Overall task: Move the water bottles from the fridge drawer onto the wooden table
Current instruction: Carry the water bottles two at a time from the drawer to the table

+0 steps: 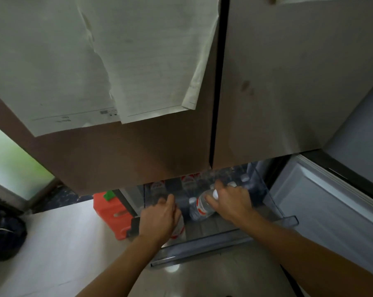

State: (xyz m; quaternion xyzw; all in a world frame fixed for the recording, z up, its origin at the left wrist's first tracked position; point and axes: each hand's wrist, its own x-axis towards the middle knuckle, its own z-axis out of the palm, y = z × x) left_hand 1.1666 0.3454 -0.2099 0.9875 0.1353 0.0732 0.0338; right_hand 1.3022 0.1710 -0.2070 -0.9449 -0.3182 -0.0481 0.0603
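Water bottles [201,207] crowd the open fridge drawer [202,248]; the left hand [157,219] grips one, the right hand [230,202] another. The task seems barely begun.

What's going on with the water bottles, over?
Left hand grips near bottle. Right hand grips tilted bottle near its cap. Both inside open drawer, more bottles behind.
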